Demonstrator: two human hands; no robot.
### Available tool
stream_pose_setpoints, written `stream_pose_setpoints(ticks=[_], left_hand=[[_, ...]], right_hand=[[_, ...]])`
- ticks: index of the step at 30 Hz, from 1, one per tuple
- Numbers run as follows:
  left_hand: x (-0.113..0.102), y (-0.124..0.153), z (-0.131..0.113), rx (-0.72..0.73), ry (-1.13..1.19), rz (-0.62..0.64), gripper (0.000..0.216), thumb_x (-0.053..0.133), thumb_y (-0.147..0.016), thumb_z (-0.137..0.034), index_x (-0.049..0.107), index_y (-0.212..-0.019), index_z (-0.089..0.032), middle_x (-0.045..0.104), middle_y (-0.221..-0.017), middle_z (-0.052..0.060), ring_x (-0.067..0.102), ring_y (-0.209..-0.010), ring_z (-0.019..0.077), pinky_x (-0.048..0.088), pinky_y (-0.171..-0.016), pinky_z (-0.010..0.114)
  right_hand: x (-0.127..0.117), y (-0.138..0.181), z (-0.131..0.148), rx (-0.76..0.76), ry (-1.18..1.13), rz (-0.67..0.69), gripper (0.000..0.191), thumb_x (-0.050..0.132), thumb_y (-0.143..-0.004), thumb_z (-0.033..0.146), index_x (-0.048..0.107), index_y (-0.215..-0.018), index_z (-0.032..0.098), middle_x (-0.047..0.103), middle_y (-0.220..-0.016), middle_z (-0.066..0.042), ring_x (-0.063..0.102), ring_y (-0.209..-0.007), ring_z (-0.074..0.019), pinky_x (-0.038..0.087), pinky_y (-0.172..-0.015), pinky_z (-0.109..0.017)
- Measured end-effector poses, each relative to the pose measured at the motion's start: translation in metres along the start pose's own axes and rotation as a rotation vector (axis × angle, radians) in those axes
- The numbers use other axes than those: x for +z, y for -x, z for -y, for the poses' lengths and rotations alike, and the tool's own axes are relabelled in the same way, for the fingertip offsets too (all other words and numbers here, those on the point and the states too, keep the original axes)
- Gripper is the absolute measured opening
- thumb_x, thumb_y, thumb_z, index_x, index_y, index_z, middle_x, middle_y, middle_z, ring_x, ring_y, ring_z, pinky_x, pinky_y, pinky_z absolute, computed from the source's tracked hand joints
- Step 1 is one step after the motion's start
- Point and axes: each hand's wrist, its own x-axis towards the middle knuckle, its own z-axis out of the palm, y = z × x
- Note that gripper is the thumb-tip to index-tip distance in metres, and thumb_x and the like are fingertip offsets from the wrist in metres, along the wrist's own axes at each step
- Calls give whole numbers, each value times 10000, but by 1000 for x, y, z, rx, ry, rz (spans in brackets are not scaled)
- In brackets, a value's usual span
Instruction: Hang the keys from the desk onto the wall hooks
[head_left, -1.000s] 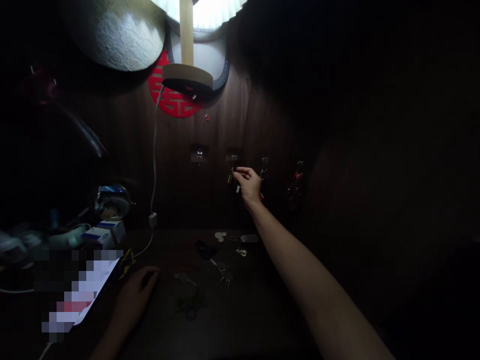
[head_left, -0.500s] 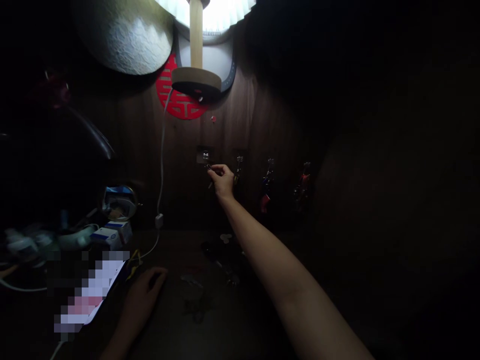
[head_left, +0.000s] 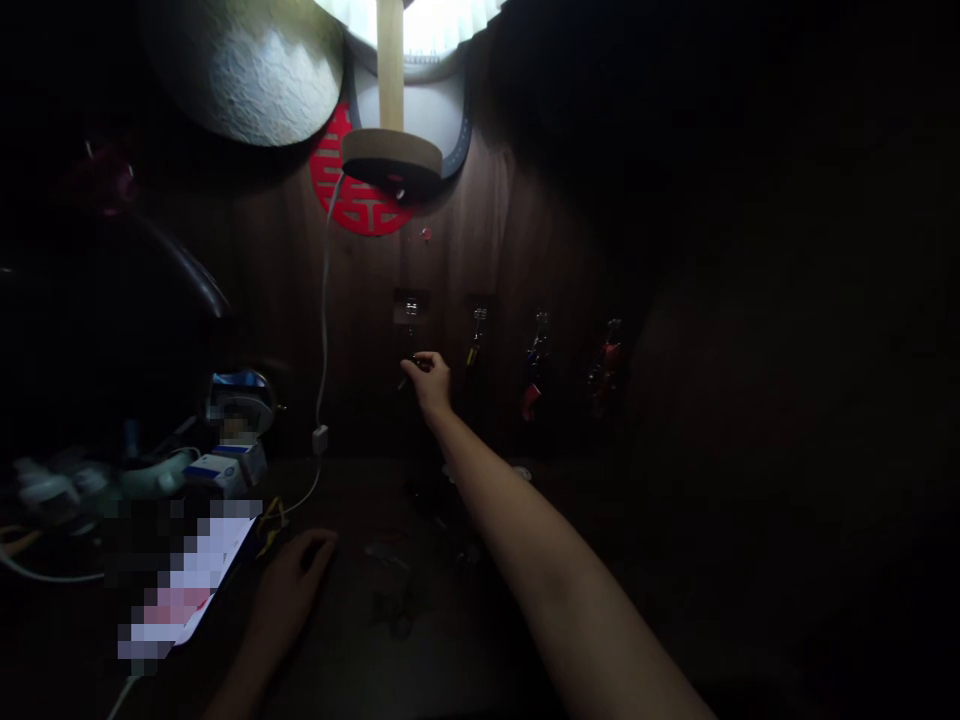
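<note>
My right hand (head_left: 429, 385) is raised to a dark wood-panel wall, its fingers pinched on a small dark key (head_left: 407, 374), which is dim and partly hidden. Just above it is a wall-mounted key hook (head_left: 411, 310). Bunches of keys hang from several hooks to the right, the closest a key with a yellow tag (head_left: 475, 338). My left hand (head_left: 289, 588) rests on the dark desk holding nothing, beside a yellow cord (head_left: 270, 526) and a pixelated white-and-red item (head_left: 187, 580). Loose keys (head_left: 386, 555) lie dimly on the desk.
A pleated wall lamp (head_left: 391, 140) and a red paper ornament (head_left: 358, 200) are above the hooks. A white cable (head_left: 325, 320) runs down the wall to a plug. Small boxes (head_left: 226, 465) and a round mirror (head_left: 241, 405) stand at the desk's left.
My right hand has moved left along the wall and dropped below the nearest hook. It still pinches the small item. My left hand stays on the desk.
</note>
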Motion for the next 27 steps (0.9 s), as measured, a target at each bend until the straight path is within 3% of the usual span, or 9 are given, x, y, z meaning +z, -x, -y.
stream_pose_setpoints(ticks=[4,7,11,16,22,27], left_hand=[[-2,0,-2,-18,-29,-3,299,464,-733,-454,655,-839,-250,713,-947,22,651,-908,235,500,-820,340],[-3,1,-4,-5,-52,5,289,461,-736,-448,658,-825,-255,719,-936,19,654,-902,235,505,-806,335],[-4,3,-7,26,-80,3,268,465,-733,-440,661,-793,-268,724,-910,3,661,-878,229,514,-773,316],[-5,6,-9,19,-97,9,283,460,-730,-453,663,-796,-267,724,-913,7,663,-886,232,515,-770,318],[-2,10,-12,39,-109,-1,298,453,-730,-460,660,-811,-260,723,-933,13,656,-902,230,505,-813,327],[-3,11,-13,37,-106,-4,272,469,-735,-442,661,-814,-268,725,-931,5,659,-895,223,505,-818,317]], right_hand=[[-16,22,-19,74,-22,132,327,668,-625,227,580,-939,205,674,-891,-16,631,-851,-163,495,-757,-292],[-41,45,-32,118,25,213,247,600,-653,161,607,-894,214,687,-850,-5,644,-835,-169,508,-742,-314],[-91,82,-40,99,79,233,154,558,-652,128,640,-752,211,683,-769,12,641,-802,-169,493,-784,-321],[-160,115,-45,32,277,313,176,496,-717,201,665,-763,215,692,-800,-3,635,-815,-179,471,-794,-323],[-223,127,-58,15,458,211,203,471,-713,272,664,-757,223,698,-850,-30,633,-853,-199,459,-803,-329],[-245,135,-72,56,440,67,195,468,-680,305,645,-694,225,693,-770,-34,634,-806,-226,462,-779,-349]])
